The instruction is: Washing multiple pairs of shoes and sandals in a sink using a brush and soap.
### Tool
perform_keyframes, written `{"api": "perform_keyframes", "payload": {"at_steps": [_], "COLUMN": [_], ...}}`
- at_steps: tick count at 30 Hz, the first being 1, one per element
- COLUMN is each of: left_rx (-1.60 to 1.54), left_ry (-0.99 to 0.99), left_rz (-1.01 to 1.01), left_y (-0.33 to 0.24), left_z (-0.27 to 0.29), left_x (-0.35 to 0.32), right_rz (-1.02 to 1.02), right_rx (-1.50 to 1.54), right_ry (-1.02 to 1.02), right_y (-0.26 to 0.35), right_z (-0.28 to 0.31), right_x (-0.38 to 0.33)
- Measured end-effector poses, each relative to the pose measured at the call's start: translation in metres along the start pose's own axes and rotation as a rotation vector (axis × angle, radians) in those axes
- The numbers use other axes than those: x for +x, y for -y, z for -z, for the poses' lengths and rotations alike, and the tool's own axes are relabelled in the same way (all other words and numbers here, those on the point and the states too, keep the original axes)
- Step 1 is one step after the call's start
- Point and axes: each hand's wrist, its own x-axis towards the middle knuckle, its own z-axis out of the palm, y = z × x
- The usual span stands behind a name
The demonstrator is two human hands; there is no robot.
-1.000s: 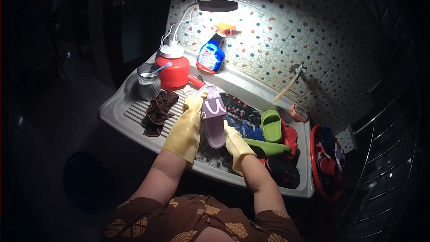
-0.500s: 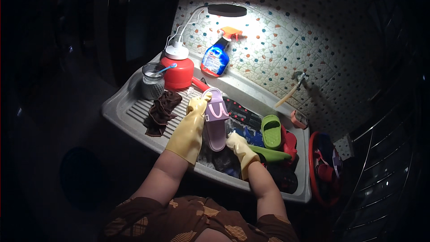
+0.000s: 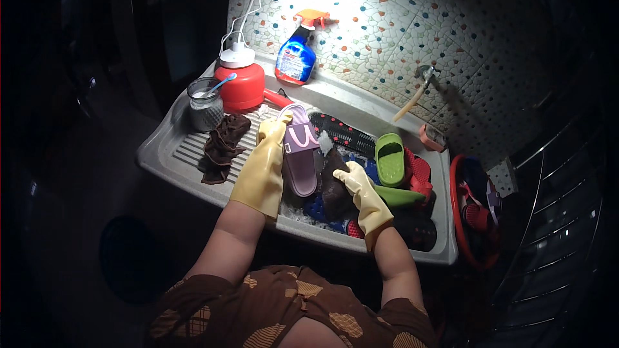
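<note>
My left hand (image 3: 273,135), in a yellow rubber glove, grips the upper end of a purple slide slipper (image 3: 300,171) with a pink pattern on its strap. The slipper stands tilted with its sole side away from the strap hidden. My right hand (image 3: 353,182), gloved in pale yellow, is closed on a dark wet cloth (image 3: 335,190) just right of the slipper. White foam (image 3: 325,142) shows at the cloth's upper end. Beneath the cloth, blue slippers (image 3: 316,208) lie in sudsy water. A green slide slipper (image 3: 389,160) leans to the right of my right hand.
On the grey sink's (image 3: 164,171) ribbed left side are a crumpled brown cloth (image 3: 225,145), a glass jar (image 3: 206,113) and a red container (image 3: 240,90). A blue spray bottle (image 3: 296,58) stands on the ledge. Right are a tap (image 3: 427,74) and a red basin (image 3: 459,232).
My right hand has come up out of the sink water with the dark cloth in it. My left hand keeps its hold on the purple slipper. The whole view has shifted slightly.
</note>
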Motion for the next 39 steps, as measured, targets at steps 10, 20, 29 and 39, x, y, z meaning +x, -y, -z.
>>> {"api": "perform_keyframes", "payload": {"at_steps": [10,20,29,39], "left_rx": [0.080,0.200,0.417,0.250], "left_ry": [0.018,0.050,0.177,0.381], "left_rz": [-0.056,-0.093,-0.158,-0.118], "left_y": [-0.005,-0.006,-0.008,-0.045], "left_z": [-0.008,-0.010,-0.026,-0.026], "left_x": [-0.006,-0.012,-0.018,-0.043], "right_rz": [0.176,-0.126,0.007,0.055], "right_rx": [0.142,0.957,0.944,1.045], "right_ry": [-0.305,0.063,0.280,0.288], "right_y": [0.005,0.027,0.031,0.003], "right_z": [0.009,0.036,0.025,0.025], "right_x": [-0.009,-0.031,-0.031,0.000]}}
